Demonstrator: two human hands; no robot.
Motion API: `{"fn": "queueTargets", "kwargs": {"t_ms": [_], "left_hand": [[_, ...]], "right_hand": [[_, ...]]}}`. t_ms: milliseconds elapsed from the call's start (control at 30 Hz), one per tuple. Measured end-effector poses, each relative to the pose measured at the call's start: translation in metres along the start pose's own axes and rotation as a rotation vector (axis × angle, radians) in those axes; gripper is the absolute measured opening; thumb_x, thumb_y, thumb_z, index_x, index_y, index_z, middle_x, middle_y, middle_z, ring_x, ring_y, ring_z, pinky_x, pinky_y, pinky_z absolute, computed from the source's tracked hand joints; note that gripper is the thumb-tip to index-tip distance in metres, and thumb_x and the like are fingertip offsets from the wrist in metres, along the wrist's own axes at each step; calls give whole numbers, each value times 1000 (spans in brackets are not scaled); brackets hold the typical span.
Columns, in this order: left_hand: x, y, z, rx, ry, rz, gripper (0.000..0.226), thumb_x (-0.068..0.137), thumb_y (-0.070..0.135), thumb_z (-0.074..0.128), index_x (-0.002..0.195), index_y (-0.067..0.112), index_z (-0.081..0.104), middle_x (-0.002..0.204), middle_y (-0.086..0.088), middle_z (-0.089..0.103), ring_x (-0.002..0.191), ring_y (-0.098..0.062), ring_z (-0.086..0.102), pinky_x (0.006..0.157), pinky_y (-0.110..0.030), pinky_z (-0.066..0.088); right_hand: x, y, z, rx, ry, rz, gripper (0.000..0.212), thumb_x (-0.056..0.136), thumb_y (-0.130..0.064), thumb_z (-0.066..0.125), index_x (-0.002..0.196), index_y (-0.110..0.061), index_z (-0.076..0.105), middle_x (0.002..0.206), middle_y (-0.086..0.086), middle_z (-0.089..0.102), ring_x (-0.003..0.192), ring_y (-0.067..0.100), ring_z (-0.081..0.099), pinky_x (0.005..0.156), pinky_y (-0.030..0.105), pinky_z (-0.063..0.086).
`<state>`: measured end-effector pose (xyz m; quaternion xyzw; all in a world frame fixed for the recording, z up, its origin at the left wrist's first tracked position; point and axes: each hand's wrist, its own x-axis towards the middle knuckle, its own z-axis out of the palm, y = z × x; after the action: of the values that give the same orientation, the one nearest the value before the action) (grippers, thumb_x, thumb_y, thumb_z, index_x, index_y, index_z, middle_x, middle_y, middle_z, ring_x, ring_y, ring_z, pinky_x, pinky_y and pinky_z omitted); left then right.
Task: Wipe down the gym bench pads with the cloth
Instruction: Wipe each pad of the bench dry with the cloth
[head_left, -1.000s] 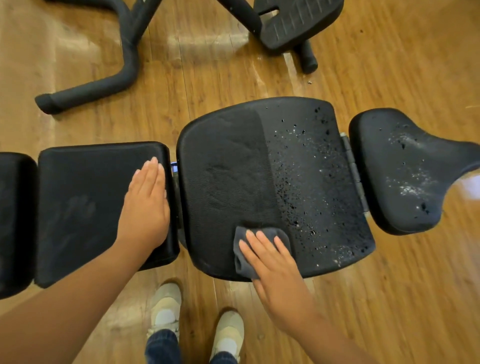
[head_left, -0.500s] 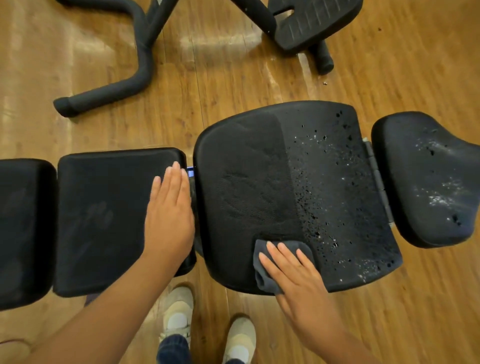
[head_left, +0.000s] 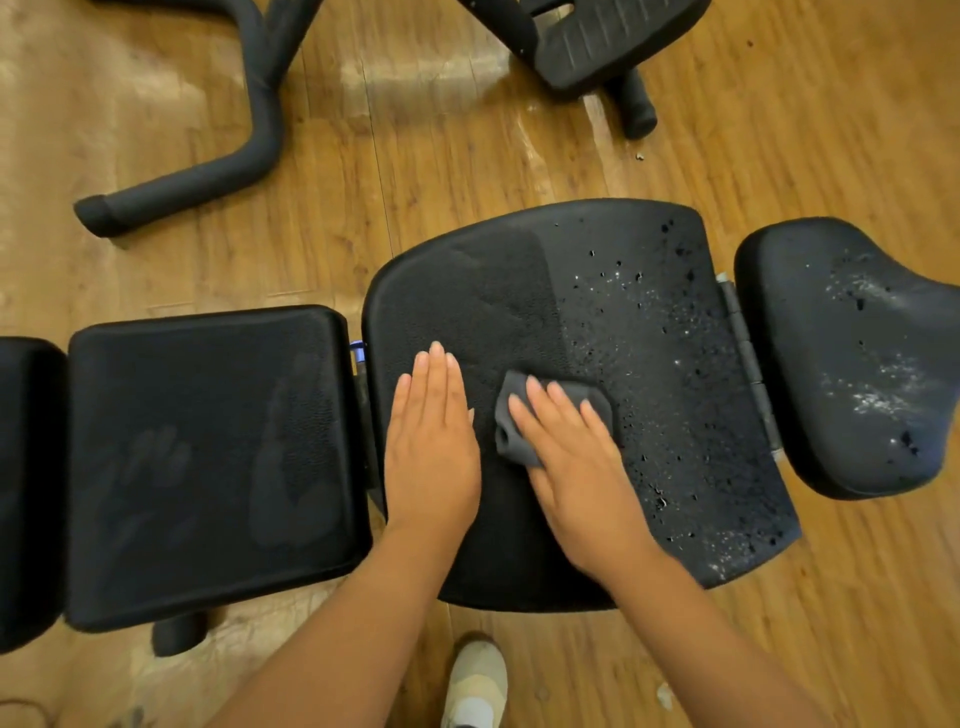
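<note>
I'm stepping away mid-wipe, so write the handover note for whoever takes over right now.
Left hand: flat, palm down on the left part of the middle pad, holding nothing.
Right hand: pressing the grey cloth, bunched under its fingers, onto the same pad near its centre.
Done: the middle pad's left half looks free of droplets; the square pad to the left has none either, only faint hand marks.
Left: droplets and white specks cover the middle pad's right half and the contoured end pad. Wipe rightward across both.
</note>
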<state>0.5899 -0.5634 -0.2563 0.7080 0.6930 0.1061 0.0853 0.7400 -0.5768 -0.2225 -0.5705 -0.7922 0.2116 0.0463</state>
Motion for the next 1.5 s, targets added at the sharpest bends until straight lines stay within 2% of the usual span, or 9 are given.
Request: {"fn": "queueTargets", "kwargs": {"t_ms": [233, 467, 600, 667, 867, 1000, 1167, 1400, 1500], "left_hand": [[1, 0, -1, -20, -15, -13, 51, 94, 18, 27, 139, -5, 36, 147, -21, 35, 138, -30, 31, 114, -39, 12], [1, 1, -2, 10, -15, -11, 51, 94, 18, 27, 140, -5, 34, 147, -21, 34, 138, -31, 29, 114, -40, 14], [1, 1, -2, 25, -22, -6, 51, 94, 17, 29, 140, -6, 34, 147, -22, 34, 138, -32, 29, 114, -40, 14], [1, 0, -1, 34, -29, -4, 51, 95, 18, 30, 140, -5, 32, 148, -21, 32, 139, -31, 28, 114, -40, 13], [0, 1, -3, 51, -29, 2, 50, 96, 17, 30, 140, -5, 31, 148, -21, 33, 139, -31, 28, 114, -38, 11], [0, 0, -2, 43, -45, -8, 50, 97, 18, 29, 141, -4, 30, 149, -20, 31, 140, -30, 26, 115, -38, 10], [1, 2, -7, 19, -56, -18, 50, 96, 17, 35, 143, 1, 31, 150, -18, 30, 141, -29, 23, 116, -41, 15], [0, -1, -6, 2, -67, 18, 56, 87, 4, 57, 140, 5, 39, 147, -21, 34, 139, -34, 26, 114, -43, 14], [-1, 0, -11, -6, -63, 7, 54, 85, 8, 61, 137, 6, 44, 144, -20, 39, 137, -34, 32, 114, -45, 22]], "right_hand": [[139, 19, -27, -107, 51, -37, 53, 97, -14, 40, 147, -18, 22, 156, 2, 14, 144, 17, 6, 114, 32, -4], [144, 21, -30, -116, 27, -57, 52, 99, -16, 36, 148, -16, 20, 157, 2, 11, 144, 17, 4, 115, 34, -4], [100, 15, -24, -93, 19, -59, 52, 96, -15, 39, 146, -14, 25, 156, 4, 17, 144, 19, 9, 116, 37, 1], [53, 13, -16, -93, -14, -87, 53, 92, -17, 39, 144, -13, 30, 153, 5, 24, 143, 19, 14, 117, 39, 8], [-89, 12, 6, -107, -165, -100, 64, 79, -27, 41, 142, -20, 35, 151, -1, 30, 141, 15, 17, 112, 37, 12], [-119, 13, 11, -25, -183, -66, 63, 77, -24, 44, 139, -22, 39, 148, -3, 37, 139, 14, 22, 112, 35, 17], [-101, 14, -1, -58, -186, -64, 63, 75, -26, 42, 138, -23, 40, 147, -4, 38, 139, 12, 22, 110, 33, 17], [0, 19, -23, 10, -73, 28, 55, 92, -31, 22, 146, -23, 25, 154, -7, 16, 140, 1, -3, 116, 29, -3], [55, 26, -32, -6, -49, 51, 50, 98, -21, 34, 147, -22, 21, 156, -4, 11, 139, 3, -4, 117, 32, -3]]}}
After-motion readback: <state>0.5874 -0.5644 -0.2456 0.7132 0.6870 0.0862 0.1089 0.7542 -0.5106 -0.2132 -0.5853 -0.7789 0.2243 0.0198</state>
